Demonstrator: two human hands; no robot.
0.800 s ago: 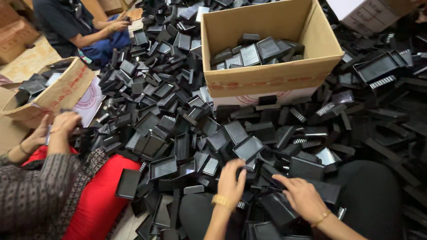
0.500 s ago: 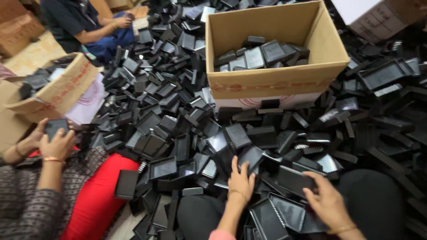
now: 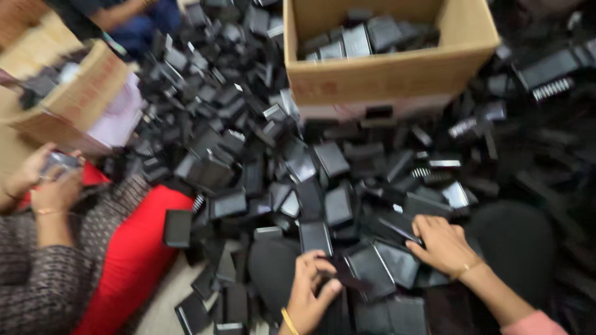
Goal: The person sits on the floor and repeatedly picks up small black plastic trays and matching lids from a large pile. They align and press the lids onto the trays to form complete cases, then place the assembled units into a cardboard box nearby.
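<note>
From the head camera, my left hand (image 3: 308, 291) pinches a thin dark flat piece (image 3: 347, 279) between thumb and fingers, low in the frame at the near edge of the pile of black plastic cases (image 3: 261, 161) spread over the floor. My right hand (image 3: 442, 243) lies flat, fingers loose, on a shiny black tray (image 3: 397, 263) just beside it, grasping nothing. The piece looks light, stiff and rather slick, so I judge the edges the best hold. A cardboard box (image 3: 385, 74) stands beyond, partly filled. At left, another person's hands (image 3: 49, 180) hold a small case.
</note>
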